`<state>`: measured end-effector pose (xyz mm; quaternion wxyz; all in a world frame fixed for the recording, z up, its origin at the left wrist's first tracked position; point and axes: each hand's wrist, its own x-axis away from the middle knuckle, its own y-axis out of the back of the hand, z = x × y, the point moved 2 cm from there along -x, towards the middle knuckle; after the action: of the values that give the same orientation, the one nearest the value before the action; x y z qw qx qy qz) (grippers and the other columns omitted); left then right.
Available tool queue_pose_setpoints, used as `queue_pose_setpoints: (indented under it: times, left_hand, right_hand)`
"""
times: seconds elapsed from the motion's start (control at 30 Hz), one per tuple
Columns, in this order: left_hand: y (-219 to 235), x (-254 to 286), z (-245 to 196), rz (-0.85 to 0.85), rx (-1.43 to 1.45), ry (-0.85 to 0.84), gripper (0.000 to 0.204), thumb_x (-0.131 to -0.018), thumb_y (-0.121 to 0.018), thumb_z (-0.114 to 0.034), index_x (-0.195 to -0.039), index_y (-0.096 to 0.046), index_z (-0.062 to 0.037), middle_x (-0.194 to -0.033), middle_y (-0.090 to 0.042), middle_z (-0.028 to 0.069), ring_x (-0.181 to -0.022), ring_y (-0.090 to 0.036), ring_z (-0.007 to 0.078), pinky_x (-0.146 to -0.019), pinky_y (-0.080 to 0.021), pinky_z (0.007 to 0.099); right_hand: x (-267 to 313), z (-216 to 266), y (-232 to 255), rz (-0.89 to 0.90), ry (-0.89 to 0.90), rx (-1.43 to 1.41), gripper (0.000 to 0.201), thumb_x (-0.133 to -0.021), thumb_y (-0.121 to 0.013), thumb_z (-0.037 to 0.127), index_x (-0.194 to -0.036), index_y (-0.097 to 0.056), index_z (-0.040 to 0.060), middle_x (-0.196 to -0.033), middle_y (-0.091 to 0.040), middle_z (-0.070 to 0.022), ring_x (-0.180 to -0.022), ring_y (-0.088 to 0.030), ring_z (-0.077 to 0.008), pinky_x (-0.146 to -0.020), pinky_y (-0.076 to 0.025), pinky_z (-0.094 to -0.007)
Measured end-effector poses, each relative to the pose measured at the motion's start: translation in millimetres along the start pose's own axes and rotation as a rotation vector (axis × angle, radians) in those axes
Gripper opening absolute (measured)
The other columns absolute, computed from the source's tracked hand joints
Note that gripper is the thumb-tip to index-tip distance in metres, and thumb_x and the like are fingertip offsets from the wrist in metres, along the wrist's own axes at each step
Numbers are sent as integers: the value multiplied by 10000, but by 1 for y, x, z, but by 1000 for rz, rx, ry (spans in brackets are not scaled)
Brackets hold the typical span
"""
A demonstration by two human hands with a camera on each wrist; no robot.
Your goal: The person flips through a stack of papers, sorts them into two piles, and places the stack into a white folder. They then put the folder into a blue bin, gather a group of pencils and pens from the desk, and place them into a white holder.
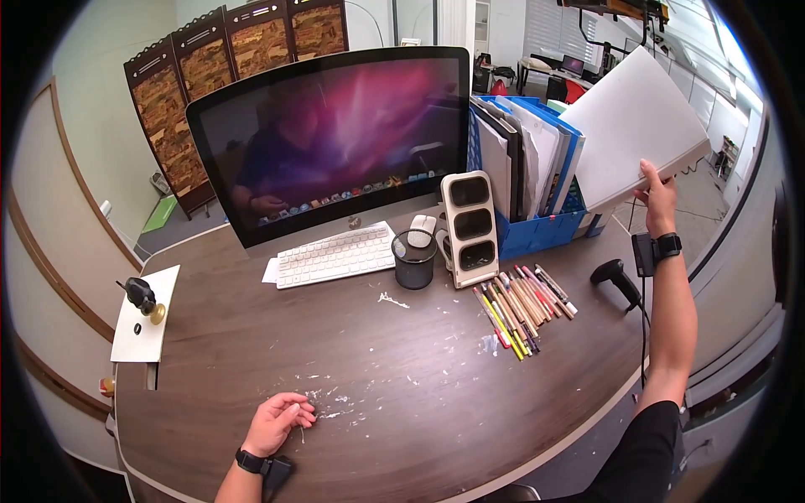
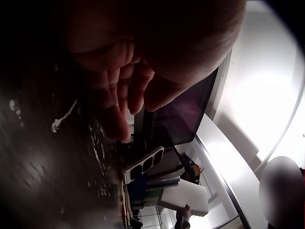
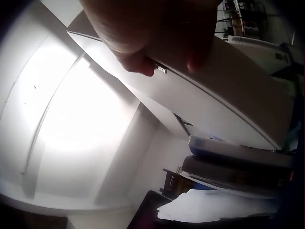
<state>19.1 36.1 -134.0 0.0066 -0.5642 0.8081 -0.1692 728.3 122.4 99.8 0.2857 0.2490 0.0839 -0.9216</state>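
Note:
My right hand [image 1: 660, 199] grips a large flat white box [image 1: 641, 117] by its near edge, thumb on the broad face. The box is raised and tilted at the right of the blue file holder [image 1: 541, 233], overlapping its end in the head view. From the right wrist, the fingers curl over the edge of the white box [image 3: 190, 90] beside a small metal-looking piece [image 3: 160, 68]. Low over the front of the desk, my left hand [image 1: 277, 422] has loosely bent fingers and nothing in it. White scraps [image 1: 335, 404] lie beside its fingertips.
Folders and papers [image 1: 524, 159] stand in the file holder. Several pencils and pens [image 1: 524, 306] lie before it, near a black scanner [image 1: 618, 283]. A triple-slot cream stand [image 1: 470, 230], mesh cup [image 1: 414, 261], mouse [image 1: 422, 230], keyboard [image 1: 335, 256] and monitor [image 1: 335, 134] occupy the back.

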Motion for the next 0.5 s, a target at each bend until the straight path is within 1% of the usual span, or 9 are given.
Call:
queue_pose_setpoints:
  times: [0.17, 0.27, 0.33, 0.5]
  left_hand:
    - [1, 0, -1, -7, 6, 1, 233, -999, -507, -66, -1202, -547, 42, -1084, -642, 175, -947, -663, 231, -833, -554, 336]
    - [0, 1, -2, -12, 13, 5, 233, -998, -509, -66, -1200, -547, 43, -1083, -643, 176, -943, -664, 231, -831, -554, 335]
    - [-1, 1, -2, -6, 19, -1, 232, -998, -509, -65, -1200, -548, 42, -1083, -643, 176, -943, -664, 231, -830, -554, 335]
    - [1, 1, -1, -15, 22, 6, 233, -999, -506, -62, -1203, -547, 43, -1087, -643, 183, -943, -664, 233, -827, -555, 330]
  right_hand:
    - [-9, 3, -9, 18, -4, -37, 529, -829, -746, 351, -1180, -543, 11, -1058, -600, -63, -930, -600, -127, -658, -551, -241]
    - [-23, -10, -15, 28, -14, -66, 524, -825, -753, 348, -1177, -541, 24, -1083, -599, -69, -960, -596, -130, -690, -557, -262]
    - [-23, -20, -24, 62, -8, -106, 530, -821, -765, 330, -1183, -523, 29, -1111, -594, -86, -978, -597, -149, -707, -563, -288]
    - [-11, -48, -43, 67, 20, -110, 570, -813, -780, 304, -1201, -481, 12, -1131, -588, -108, -996, -605, -183, -717, -568, -297]
